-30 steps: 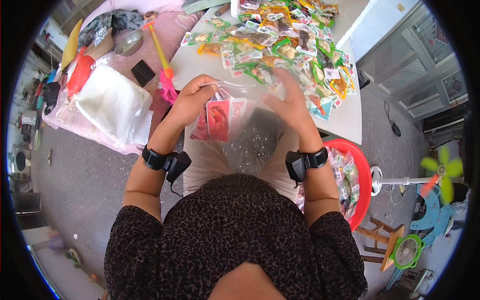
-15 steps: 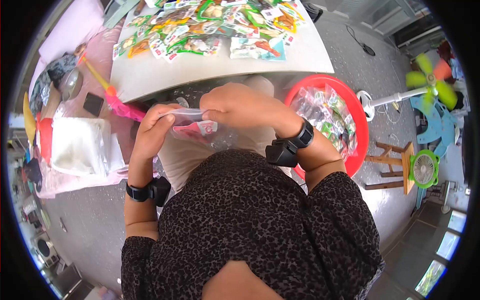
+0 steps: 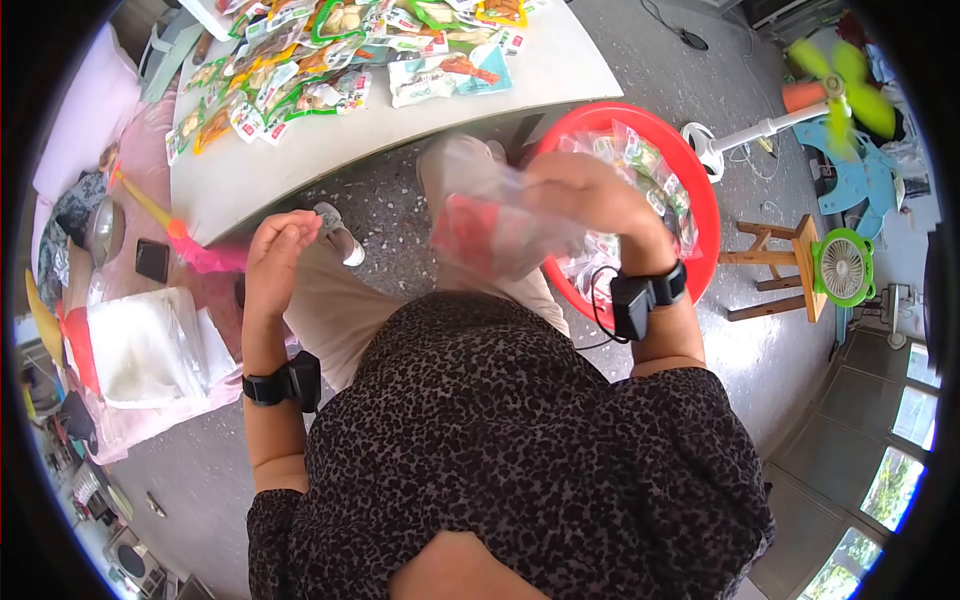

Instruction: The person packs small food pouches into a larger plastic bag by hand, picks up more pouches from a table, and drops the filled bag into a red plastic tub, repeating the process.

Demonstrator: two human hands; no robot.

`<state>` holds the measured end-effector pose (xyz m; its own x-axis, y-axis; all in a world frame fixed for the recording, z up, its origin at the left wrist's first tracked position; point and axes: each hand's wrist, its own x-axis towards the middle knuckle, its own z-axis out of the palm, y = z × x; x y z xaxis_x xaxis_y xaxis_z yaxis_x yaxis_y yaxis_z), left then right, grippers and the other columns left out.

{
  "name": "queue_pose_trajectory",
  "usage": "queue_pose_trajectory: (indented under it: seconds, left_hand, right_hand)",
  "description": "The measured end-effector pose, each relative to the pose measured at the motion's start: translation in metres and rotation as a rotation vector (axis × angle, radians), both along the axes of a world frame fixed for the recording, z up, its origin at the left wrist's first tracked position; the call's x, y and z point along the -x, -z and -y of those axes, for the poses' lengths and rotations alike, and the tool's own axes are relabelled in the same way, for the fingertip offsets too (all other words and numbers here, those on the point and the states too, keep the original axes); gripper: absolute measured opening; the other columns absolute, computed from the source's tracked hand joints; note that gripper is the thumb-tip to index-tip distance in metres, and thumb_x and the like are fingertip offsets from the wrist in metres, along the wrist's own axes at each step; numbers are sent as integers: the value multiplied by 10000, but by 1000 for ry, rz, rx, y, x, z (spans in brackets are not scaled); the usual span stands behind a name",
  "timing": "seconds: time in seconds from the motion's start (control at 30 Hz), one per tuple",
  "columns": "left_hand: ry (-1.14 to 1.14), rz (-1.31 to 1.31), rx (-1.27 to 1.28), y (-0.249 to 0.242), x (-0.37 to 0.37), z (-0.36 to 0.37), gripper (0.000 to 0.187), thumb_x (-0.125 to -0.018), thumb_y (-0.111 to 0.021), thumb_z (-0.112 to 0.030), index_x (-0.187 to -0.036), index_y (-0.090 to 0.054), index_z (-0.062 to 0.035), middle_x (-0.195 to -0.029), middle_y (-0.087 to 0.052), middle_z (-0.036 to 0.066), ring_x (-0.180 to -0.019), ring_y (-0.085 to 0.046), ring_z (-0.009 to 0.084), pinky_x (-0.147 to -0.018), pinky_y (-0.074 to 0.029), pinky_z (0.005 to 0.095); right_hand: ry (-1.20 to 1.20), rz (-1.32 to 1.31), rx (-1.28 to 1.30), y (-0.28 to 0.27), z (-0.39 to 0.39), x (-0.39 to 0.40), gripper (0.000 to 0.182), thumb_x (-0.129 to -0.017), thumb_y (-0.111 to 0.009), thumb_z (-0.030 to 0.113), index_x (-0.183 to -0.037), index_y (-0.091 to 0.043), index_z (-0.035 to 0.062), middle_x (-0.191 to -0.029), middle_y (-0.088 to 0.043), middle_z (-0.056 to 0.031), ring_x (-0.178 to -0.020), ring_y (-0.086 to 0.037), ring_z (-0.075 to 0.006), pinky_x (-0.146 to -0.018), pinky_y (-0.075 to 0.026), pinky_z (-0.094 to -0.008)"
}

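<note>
A clear plastic zip bag with a red packet inside hangs from my right hand, whose fingers are closed on its top edge. Motion blurs both bag and hand. They are over my lap, beside a red tub that holds several clear bags of packets. My left hand is raised above my left thigh, apart from the bag. Its fingers are loosely bent and nothing shows in them.
Many colourful food packets cover the back of the white table. At left, a white plastic-wrapped stack lies on pink cloth near a phone. A wooden stool, a green fan and a standing fan are on the right.
My left hand has let go of the bag and moved slightly left and down. My right hand has carried the bag rightward, towards the red tub. The view has shifted right.
</note>
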<state>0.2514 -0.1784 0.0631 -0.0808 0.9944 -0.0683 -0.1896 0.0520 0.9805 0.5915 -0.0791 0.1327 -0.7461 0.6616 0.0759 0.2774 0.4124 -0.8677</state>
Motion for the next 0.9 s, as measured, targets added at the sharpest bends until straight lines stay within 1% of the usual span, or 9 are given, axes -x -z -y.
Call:
queue_pose_trajectory:
  seconds: [0.03,0.1,0.17,0.37,0.5,0.57,0.67,0.8,0.9]
  left_hand:
    - [-28,-51,50,12,10,-1,163,-829,-403,-115,-924,-478,-6,-956,-518,104,-915,-497,205,-810,-382,307]
    - [-67,-119,137,30,24,-1,169,-827,-400,-114,-926,-482,-4,-945,-517,94,-890,-499,178,-795,-389,290]
    - [-130,-99,206,50,32,2,179,-821,-397,-107,-926,-488,6,-934,-514,91,-863,-501,156,-774,-401,268]
    - [-200,-33,274,78,44,4,187,-819,-422,-138,-916,-472,13,-891,-510,85,-828,-504,150,-743,-416,256]
    - [-221,16,292,71,41,1,186,-823,-425,-139,-920,-462,16,-885,-507,85,-822,-504,153,-736,-422,258]
    - [-216,29,289,72,43,2,186,-825,-425,-138,-923,-460,16,-892,-505,87,-823,-505,155,-733,-425,260]
    - [-201,92,267,75,46,4,183,-824,-424,-134,-925,-458,15,-903,-502,91,-837,-504,161,-735,-425,262]
    - [-231,102,291,72,44,6,180,-821,-426,-125,-938,-452,9,-911,-499,94,-859,-502,170,-743,-422,271]
    - [-211,128,290,75,48,5,182,-819,-426,-118,-949,-447,6,-916,-499,96,-871,-500,176,-750,-420,277]
  right_hand:
    - [105,-35,52,7,-1,-19,86,-747,-517,108,-765,-527,25,-668,-493,-24,-639,-481,-128,-558,-379,-259]
    - [282,33,180,13,-6,-53,81,-750,-520,109,-757,-529,29,-648,-465,19,-620,-448,-75,-533,-367,-224]
    - [415,128,292,27,-14,-92,91,-755,-514,121,-739,-526,33,-633,-463,14,-581,-440,-63,-508,-353,-209]
    - [733,213,339,89,-23,-187,130,-758,-508,144,-681,-512,40,-598,-455,15,-545,-427,-55,-485,-341,-206]
    - [930,417,106,147,-17,-245,181,-719,-520,185,-664,-508,12,-555,-462,-18,-517,-439,-91,-477,-356,-241]
    - [1041,543,116,190,-7,-294,212,-696,-519,200,-661,-507,-9,-547,-487,-49,-520,-481,-127,-481,-382,-269]
    - [1124,684,232,225,25,-345,271,-665,-515,254,-670,-531,-16,-596,-544,-118,-569,-548,-207,-529,-420,-324]
    - [1144,854,253,242,56,-378,283,-646,-502,264,-679,-559,-11,-681,-569,-188,-640,-573,-284,-592,-433,-366]
    - [1263,1050,75,242,70,-396,273,-647,-482,228,-727,-557,-22,-747,-568,-217,-723,-571,-317,-641,-439,-376]
